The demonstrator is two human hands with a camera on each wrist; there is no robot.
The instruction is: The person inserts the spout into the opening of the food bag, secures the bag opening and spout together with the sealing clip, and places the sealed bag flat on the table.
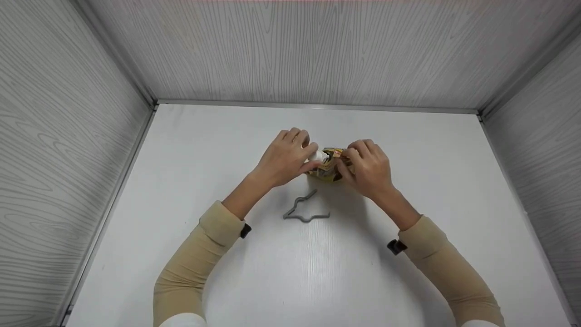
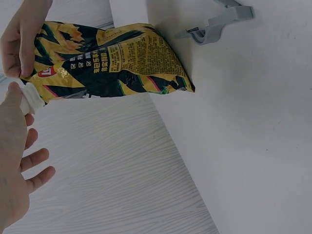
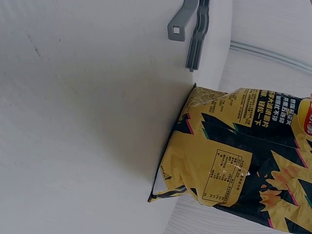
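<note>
A black-and-yellow printed snack bag [image 1: 327, 173] stands upright on the table between both hands. My right hand [image 1: 370, 168] pinches its top edge with thumb and fingers. At the bag's mouth, my left hand [image 1: 286, 156] holds a small white cap-like piece [image 2: 32, 100] between thumb and forefinger, its other fingers spread apart in the left wrist view. What lies inside the bag is hidden. On the near side of the bag, a grey plastic bag clip [image 1: 306, 220] lies unfolded in a V. The right wrist view shows the lower part of the bag [image 3: 214, 146] but no hand.
The white tabletop [image 1: 254, 281] carries the bag and clip. Grey wood-grain panels [image 1: 290, 54] rise behind it and at both sides. Dark wrist devices [image 1: 397, 247] sit at the sleeve cuffs.
</note>
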